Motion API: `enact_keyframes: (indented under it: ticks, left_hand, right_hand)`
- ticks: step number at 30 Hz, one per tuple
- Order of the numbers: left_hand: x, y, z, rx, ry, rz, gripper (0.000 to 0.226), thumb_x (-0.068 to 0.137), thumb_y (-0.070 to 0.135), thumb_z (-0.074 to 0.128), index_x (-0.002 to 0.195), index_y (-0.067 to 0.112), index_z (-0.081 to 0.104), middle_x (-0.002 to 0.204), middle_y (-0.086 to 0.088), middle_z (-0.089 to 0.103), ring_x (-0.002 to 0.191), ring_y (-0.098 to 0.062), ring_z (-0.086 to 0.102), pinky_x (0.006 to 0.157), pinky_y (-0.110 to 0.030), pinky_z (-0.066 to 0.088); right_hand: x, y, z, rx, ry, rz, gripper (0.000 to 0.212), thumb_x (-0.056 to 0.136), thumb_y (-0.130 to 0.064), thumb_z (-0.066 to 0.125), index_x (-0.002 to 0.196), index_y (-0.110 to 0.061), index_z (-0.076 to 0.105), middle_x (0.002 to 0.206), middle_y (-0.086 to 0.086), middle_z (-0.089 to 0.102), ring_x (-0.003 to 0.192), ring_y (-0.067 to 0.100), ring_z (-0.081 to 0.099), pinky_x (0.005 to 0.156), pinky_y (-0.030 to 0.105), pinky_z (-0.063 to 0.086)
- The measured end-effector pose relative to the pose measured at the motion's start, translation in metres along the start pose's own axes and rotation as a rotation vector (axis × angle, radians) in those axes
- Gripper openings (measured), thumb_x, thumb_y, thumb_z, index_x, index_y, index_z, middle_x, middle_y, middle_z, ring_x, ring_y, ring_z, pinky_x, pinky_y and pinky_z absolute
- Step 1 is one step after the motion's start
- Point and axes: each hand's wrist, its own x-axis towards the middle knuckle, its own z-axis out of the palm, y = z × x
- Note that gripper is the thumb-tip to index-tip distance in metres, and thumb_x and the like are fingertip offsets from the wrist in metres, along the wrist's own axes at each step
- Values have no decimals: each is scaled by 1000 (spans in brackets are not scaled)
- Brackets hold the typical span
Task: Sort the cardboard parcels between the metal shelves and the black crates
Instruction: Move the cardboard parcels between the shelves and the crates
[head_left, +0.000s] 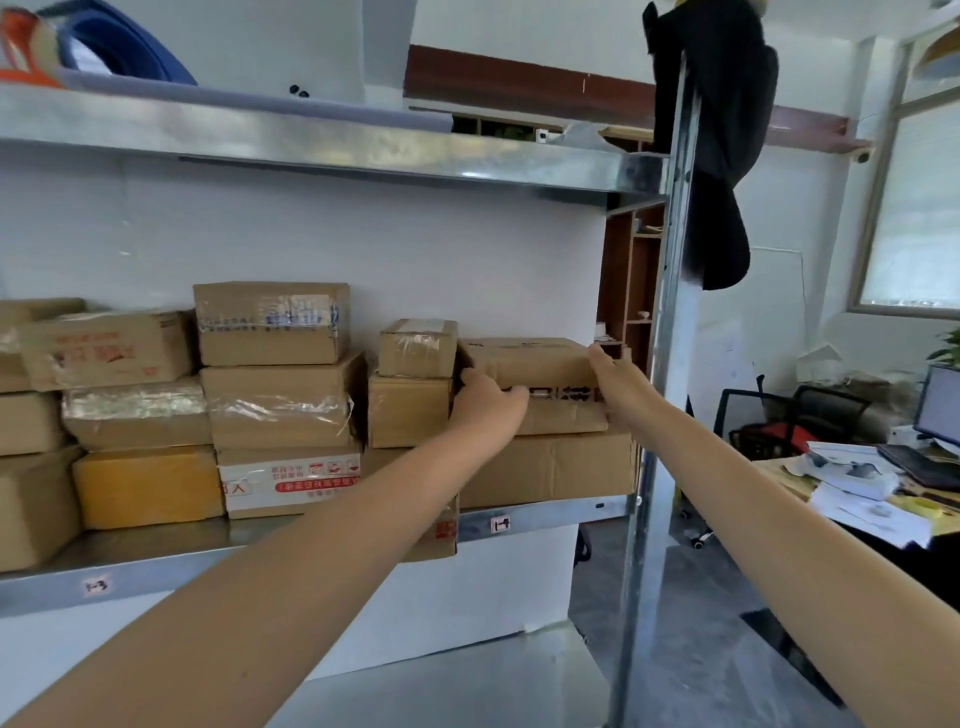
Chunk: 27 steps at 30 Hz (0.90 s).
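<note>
- Both of a person's arms reached to the right end of a metal shelf (545, 514), where a cardboard parcel (545, 374) with dark print on its front sat on top of a wider flat box (561, 467).
- The left hand (488, 405) gripped the parcel's front left corner. Its thumb lay across the front face and its fingers curled round the left end into the gap beside the neighbouring boxes.
- The right hand (615, 376) pressed against the parcel's right end, with the thumb (597, 354) raised to the top right corner. Its fingers were hidden behind the parcel, so how far they curled could not be told.
- Just left of the parcel stood a small taped box (415, 348) on another carton (408, 410).
- Farther left, more cartons were stacked along the same shelf, among them a white one with red print (291, 480) and a yellow-brown one (148, 486).
- A handwritten label (501, 525) was stuck to the shelf's front edge below the flat box.
- A dark garment (717, 156) hung from the top of the steel upright (670, 312) at the rack's right corner.
- Beyond the rack, papers (872, 499) littered a desk (774, 470) beside a monitor (940, 400), with an office chair (810, 410) behind.
</note>
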Motion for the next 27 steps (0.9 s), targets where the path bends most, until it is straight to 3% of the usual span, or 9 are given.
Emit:
enact_keyframes:
  ticks: [3, 5, 7, 10, 12, 16, 18, 24, 27]
  left_hand:
    - [2, 1, 3, -65, -18, -50, 64, 99, 29, 48, 150, 2, 20, 132, -11, 51, 105, -23, 55, 77, -29, 41]
    - [2, 3, 1, -104, -33, -78, 61, 98, 30, 47, 148, 2, 27, 128, -11, 52, 98, -20, 51, 74, -28, 41]
    - [-1, 6, 0, -143, -36, -96, 59, 96, 28, 48, 147, 3, 32, 136, -15, 50, 114, -26, 52, 86, -32, 47]
    - [-14, 13, 0, -204, -41, -92, 58, 94, 27, 51, 147, 9, 36, 142, -12, 47, 126, -28, 49, 107, -45, 43]
    - [-21, 19, 1, -225, -14, -66, 51, 93, 26, 53, 141, 13, 44, 137, -8, 51, 124, -25, 50, 107, -44, 43]
    - [-40, 34, 3, -252, 54, -2, 6, 91, 20, 55, 95, 24, 58, 108, -4, 60, 105, -20, 57, 96, -36, 49]
    - [-49, 40, 5, -260, 59, 33, 9, 90, 19, 55, 88, 27, 57, 101, 1, 60, 99, -16, 58, 94, -35, 49]
    - [-78, 45, 10, -386, 86, 53, 22, 93, 17, 54, 87, 39, 52, 90, 15, 55, 87, -2, 53, 89, -31, 44]
    - [-93, 47, 8, -589, 106, 8, 25, 97, 6, 42, 112, 20, 57, 107, -4, 64, 100, -20, 62, 93, -35, 50]
  right_hand:
    - [7, 2, 0, 61, -28, 65, 73, 99, -61, 29, 152, -10, 33, 109, 7, 60, 93, 19, 57, 87, 36, 46]
    - [10, 2, -3, 116, -34, 77, 72, 99, -61, 32, 150, -11, 35, 106, 5, 57, 99, 23, 57, 91, 37, 47]
    - [11, 2, -8, 149, -48, 67, 67, 100, -58, 34, 151, -14, 36, 114, 6, 56, 103, 25, 55, 95, 38, 44]
    - [7, 1, -18, 124, -48, -27, 60, 102, -54, 31, 151, -19, 35, 113, 2, 58, 90, 18, 52, 84, 36, 40]
    - [4, 1, -26, 141, -46, -81, 59, 102, -55, 31, 151, -22, 35, 117, 1, 58, 98, 19, 55, 86, 36, 42]
    - [-10, -3, -45, 213, -52, -132, 55, 102, -52, 31, 148, -22, 38, 125, 4, 56, 110, 23, 54, 91, 38, 45]
    - [-18, -2, -56, 238, -56, -149, 54, 103, -50, 32, 147, -21, 38, 122, 2, 53, 107, 20, 52, 86, 36, 42]
    - [-42, 5, -85, 292, -53, -205, 48, 101, -51, 35, 142, -25, 40, 98, -11, 49, 84, 3, 47, 61, 23, 35]
    - [-56, 9, -94, 292, -55, -243, 45, 101, -52, 36, 138, -26, 40, 97, -14, 47, 86, 2, 48, 62, 23, 37]
